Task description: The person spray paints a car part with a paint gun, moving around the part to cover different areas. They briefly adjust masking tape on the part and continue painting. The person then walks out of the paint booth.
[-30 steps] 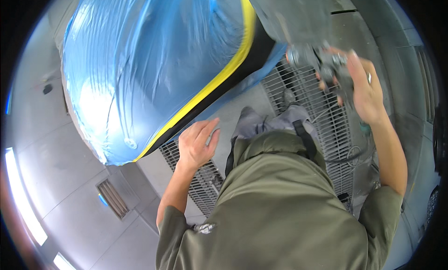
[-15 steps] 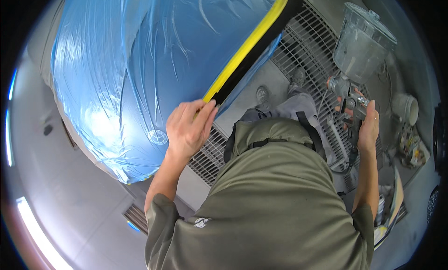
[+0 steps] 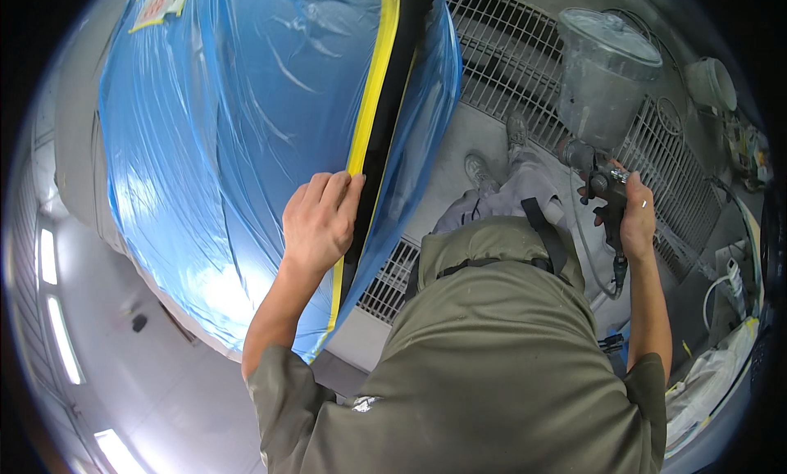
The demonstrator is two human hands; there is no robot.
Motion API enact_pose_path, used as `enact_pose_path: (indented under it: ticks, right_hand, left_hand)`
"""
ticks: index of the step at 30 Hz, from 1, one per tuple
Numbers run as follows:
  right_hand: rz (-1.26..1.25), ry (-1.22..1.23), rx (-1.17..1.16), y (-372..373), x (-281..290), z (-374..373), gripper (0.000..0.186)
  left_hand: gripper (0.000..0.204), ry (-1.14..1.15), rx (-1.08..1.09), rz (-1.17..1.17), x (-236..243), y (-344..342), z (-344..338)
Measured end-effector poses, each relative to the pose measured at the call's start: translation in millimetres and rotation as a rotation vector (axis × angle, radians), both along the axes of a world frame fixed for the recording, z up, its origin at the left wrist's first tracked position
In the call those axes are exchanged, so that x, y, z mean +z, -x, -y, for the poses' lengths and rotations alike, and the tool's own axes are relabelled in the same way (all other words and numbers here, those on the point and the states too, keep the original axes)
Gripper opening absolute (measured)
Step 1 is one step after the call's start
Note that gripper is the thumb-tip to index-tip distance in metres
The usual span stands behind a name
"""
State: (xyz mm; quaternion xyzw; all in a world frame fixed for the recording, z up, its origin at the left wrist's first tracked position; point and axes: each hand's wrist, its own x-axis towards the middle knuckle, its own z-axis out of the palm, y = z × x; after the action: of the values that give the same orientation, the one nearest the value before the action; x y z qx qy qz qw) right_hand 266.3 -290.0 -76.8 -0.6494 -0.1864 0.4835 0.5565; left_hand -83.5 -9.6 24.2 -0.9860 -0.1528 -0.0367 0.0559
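Right hand [image 3: 638, 216] wrapped round the handle of a gravity-feed spray gun [image 3: 605, 185], lidded cup [image 3: 605, 85] uppermost, held out on the person's right over the floor grating [image 3: 492, 31]. Left hand [image 3: 318, 220] with fingers bent and close together, fingertips at the yellow masking tape [image 3: 374, 81] edging a black strip [image 3: 390, 105]; cannot tell whether pinching or only touching. Blue masking film [image 3: 221, 146] lies left of the tape, more of it right of the strip.
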Motion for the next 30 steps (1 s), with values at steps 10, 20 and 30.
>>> enact_pose_path:
  ticks: [10, 20, 30]
  right_hand:
    - [-0.052, -0.029, -0.002, -11.8, -25.8, 11.8, 0.081]
    - [-0.072, 0.061, 0.018, -53.4, -29.8, -15.9, 0.085]
    - [-0.085, 0.066, -0.019, -78.6, -24.3, -52.5, 0.08]
  left_hand:
    - [0.028, -0.062, -0.164, -0.116, 5.6, -1.5, -13.4]
    - [0.016, -0.065, 0.072, 0.155, 51.6, -37.5, -50.5]
    - [0.013, -0.384, 0.152, 0.396, 121.5, -82.5, -121.7]
